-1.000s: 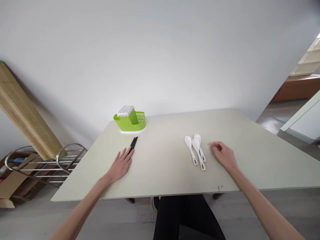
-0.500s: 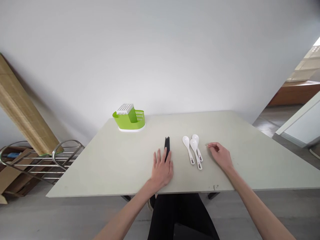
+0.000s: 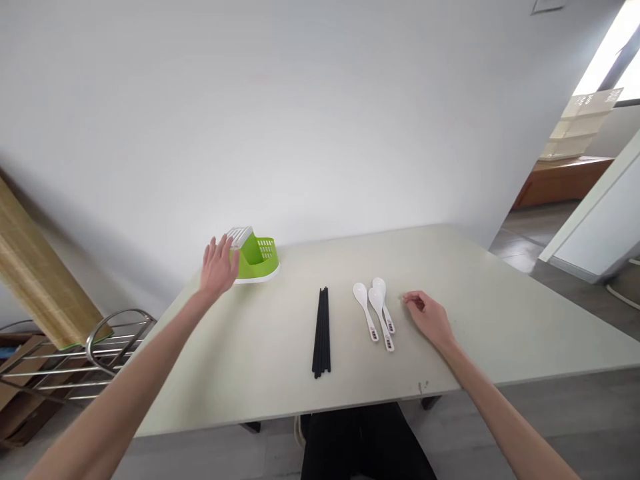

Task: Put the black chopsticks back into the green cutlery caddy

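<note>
My left hand is raised with its fingers stretched out. It overlaps the left end of a green cutlery basket with a white slatted top and white base; whether it touches the basket I cannot tell. A bundle of black chopsticks lies on the table, in front of me. To their right are three white spoons, bowls pointing away, two of them overlapping. My right hand rests on the table just right of the spoons, fingers curled in and no object visible in them.
The pale table stands against a white wall. On the floor to the left are a metal rack, cardboard boxes and a leaning rolled bamboo mat. A white partition is at the right.
My left hand has left the chopsticks and moved left and away from me to the basket. The chopsticks now lie uncovered. My right hand stays by the spoons; the view has shifted slightly.
</note>
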Demonstrator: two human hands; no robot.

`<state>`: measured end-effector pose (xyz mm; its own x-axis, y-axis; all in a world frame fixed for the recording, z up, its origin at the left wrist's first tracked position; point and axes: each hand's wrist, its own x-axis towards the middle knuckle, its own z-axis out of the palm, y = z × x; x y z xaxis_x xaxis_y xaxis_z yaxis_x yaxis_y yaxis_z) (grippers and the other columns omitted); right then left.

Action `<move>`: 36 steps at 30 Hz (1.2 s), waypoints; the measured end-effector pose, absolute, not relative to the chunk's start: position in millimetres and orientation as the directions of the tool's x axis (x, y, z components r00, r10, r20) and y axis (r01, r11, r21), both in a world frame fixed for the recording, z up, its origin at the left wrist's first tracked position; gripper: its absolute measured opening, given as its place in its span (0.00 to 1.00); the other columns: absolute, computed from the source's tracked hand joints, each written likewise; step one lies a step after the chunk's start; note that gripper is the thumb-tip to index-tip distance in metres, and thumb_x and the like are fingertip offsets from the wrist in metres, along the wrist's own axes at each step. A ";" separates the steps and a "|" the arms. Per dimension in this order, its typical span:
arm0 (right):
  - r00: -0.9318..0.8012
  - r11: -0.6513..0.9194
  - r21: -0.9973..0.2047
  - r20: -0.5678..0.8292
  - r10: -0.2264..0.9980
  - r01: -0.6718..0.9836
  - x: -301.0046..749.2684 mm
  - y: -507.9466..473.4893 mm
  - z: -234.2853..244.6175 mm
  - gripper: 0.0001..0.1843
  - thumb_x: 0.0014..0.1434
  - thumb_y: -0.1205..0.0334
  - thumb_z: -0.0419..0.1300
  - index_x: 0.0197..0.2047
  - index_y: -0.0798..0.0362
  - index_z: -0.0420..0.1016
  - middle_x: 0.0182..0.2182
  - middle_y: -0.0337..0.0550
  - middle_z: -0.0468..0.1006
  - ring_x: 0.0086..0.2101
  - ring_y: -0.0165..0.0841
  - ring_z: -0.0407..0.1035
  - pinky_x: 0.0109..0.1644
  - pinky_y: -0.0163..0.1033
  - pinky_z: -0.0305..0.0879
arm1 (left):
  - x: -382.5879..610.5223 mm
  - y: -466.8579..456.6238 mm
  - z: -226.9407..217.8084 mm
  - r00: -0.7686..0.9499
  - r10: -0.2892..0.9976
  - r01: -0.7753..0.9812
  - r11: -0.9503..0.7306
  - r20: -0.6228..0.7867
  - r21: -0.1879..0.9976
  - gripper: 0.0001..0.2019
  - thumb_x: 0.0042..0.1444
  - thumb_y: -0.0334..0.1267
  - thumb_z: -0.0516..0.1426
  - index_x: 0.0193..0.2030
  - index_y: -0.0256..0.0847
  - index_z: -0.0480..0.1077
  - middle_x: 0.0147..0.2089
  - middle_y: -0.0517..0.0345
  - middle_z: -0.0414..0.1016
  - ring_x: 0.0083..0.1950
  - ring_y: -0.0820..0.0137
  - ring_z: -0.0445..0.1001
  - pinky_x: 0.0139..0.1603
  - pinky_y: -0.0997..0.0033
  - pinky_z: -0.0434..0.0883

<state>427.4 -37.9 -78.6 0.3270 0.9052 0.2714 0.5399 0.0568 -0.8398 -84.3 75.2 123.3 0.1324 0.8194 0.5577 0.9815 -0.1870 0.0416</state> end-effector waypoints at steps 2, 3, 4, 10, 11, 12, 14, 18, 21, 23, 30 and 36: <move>0.324 0.060 -0.839 0.273 0.906 0.541 426.7 -37.3 -78.1 0.12 0.60 0.56 0.54 0.41 0.47 0.77 0.42 0.41 0.85 0.41 0.38 0.77 0.49 0.44 0.68 | -102.9 91.0 131.0 0.149 0.877 0.982 -0.186 0.456 0.037 0.34 0.71 0.53 0.38 0.76 0.32 0.53 0.79 0.43 0.51 0.80 0.50 0.44 0.78 0.44 0.46; 0.323 0.061 -0.838 0.275 0.906 0.542 426.5 -36.9 -78.0 0.12 0.60 0.56 0.54 0.41 0.47 0.77 0.42 0.41 0.84 0.40 0.38 0.77 0.49 0.44 0.68 | -107.1 95.9 132.1 0.151 0.893 0.981 -0.190 0.423 0.050 0.35 0.71 0.53 0.39 0.76 0.33 0.53 0.79 0.44 0.51 0.79 0.50 0.48 0.77 0.45 0.49; 0.322 0.062 -0.838 0.276 0.906 0.542 426.4 -36.6 -77.9 0.12 0.60 0.56 0.53 0.41 0.47 0.77 0.41 0.41 0.84 0.40 0.38 0.77 0.49 0.44 0.68 | -107.9 99.0 132.0 0.144 0.902 0.980 -0.188 0.408 0.071 0.35 0.70 0.54 0.39 0.76 0.34 0.53 0.79 0.44 0.51 0.78 0.50 0.51 0.76 0.46 0.52; 0.337 0.048 -0.833 0.275 0.901 0.551 425.5 -34.9 -76.3 0.12 0.60 0.55 0.54 0.41 0.47 0.77 0.41 0.42 0.84 0.40 0.38 0.76 0.49 0.44 0.67 | -63.4 92.5 124.9 0.144 0.898 0.969 -0.214 0.415 0.125 0.33 0.66 0.52 0.44 0.75 0.40 0.55 0.77 0.45 0.54 0.67 0.50 0.69 0.64 0.48 0.69; 0.339 0.044 -0.832 0.273 0.900 0.553 425.1 -34.8 -75.6 0.12 0.60 0.56 0.54 0.41 0.47 0.77 0.40 0.41 0.84 0.39 0.38 0.76 0.49 0.44 0.67 | -51.6 90.1 123.4 0.167 0.894 0.966 -0.233 0.415 0.115 0.33 0.66 0.50 0.45 0.75 0.40 0.55 0.77 0.45 0.54 0.64 0.50 0.71 0.62 0.49 0.70; 0.341 0.040 -0.831 0.271 0.900 0.555 424.7 -34.8 -75.0 0.12 0.60 0.56 0.54 0.41 0.47 0.78 0.40 0.41 0.84 0.39 0.38 0.76 0.48 0.44 0.66 | -39.2 87.9 121.9 0.183 0.891 0.963 -0.248 0.416 0.105 0.33 0.65 0.50 0.46 0.75 0.40 0.55 0.76 0.44 0.54 0.61 0.51 0.73 0.60 0.49 0.71; 0.343 0.035 -0.830 0.269 0.900 0.557 424.0 -34.8 -73.8 0.12 0.60 0.56 0.54 0.41 0.46 0.78 0.40 0.41 0.84 0.39 0.38 0.76 0.48 0.44 0.66 | -13.3 84.8 118.9 0.201 0.888 0.960 -0.263 0.413 0.099 0.33 0.65 0.49 0.46 0.76 0.42 0.54 0.76 0.44 0.54 0.54 0.54 0.77 0.56 0.51 0.73; 0.342 0.041 -0.828 0.276 0.898 0.559 423.2 -35.3 -73.3 0.12 0.59 0.56 0.53 0.40 0.47 0.77 0.40 0.41 0.84 0.39 0.38 0.76 0.48 0.44 0.67 | 40.2 83.3 114.0 0.243 0.889 0.947 -0.304 0.388 0.104 0.33 0.66 0.48 0.47 0.76 0.42 0.53 0.77 0.42 0.52 0.46 0.58 0.79 0.49 0.52 0.74; 0.337 0.051 -0.830 0.281 0.898 0.555 423.7 -35.9 -73.9 0.12 0.60 0.56 0.53 0.40 0.47 0.77 0.40 0.41 0.84 0.39 0.38 0.76 0.49 0.44 0.67 | 77.9 81.7 109.6 0.286 0.883 0.929 -0.351 0.372 0.119 0.33 0.66 0.47 0.47 0.77 0.41 0.52 0.77 0.41 0.51 0.45 0.58 0.79 0.46 0.54 0.75; 0.334 0.054 -0.833 0.280 0.900 0.551 424.3 -36.5 -73.9 0.12 0.60 0.56 0.53 0.40 0.47 0.77 0.41 0.42 0.84 0.40 0.38 0.76 0.49 0.44 0.67 | 99.8 78.9 105.3 0.307 0.880 0.919 -0.373 0.362 0.128 0.33 0.66 0.47 0.46 0.77 0.42 0.51 0.78 0.41 0.50 0.46 0.57 0.79 0.46 0.54 0.75; 0.329 0.050 -0.835 0.270 0.905 0.548 425.4 -38.2 -71.2 0.12 0.60 0.57 0.53 0.40 0.46 0.77 0.41 0.42 0.84 0.41 0.38 0.77 0.51 0.44 0.68 | 136.3 68.2 106.1 0.433 0.832 0.866 -0.491 0.347 0.097 0.35 0.68 0.51 0.46 0.79 0.44 0.45 0.79 0.43 0.48 0.64 0.49 0.72 0.60 0.49 0.71; 0.333 0.048 -0.834 0.272 0.903 0.550 426.5 -37.4 -73.1 0.11 0.60 0.58 0.54 0.40 0.46 0.77 0.41 0.41 0.85 0.40 0.37 0.77 0.50 0.44 0.68 | 107.0 34.8 100.0 0.359 0.677 0.798 -0.580 0.642 0.165 0.25 0.69 0.40 0.47 0.72 0.40 0.56 0.68 0.42 0.66 0.69 0.55 0.65 0.68 0.49 0.64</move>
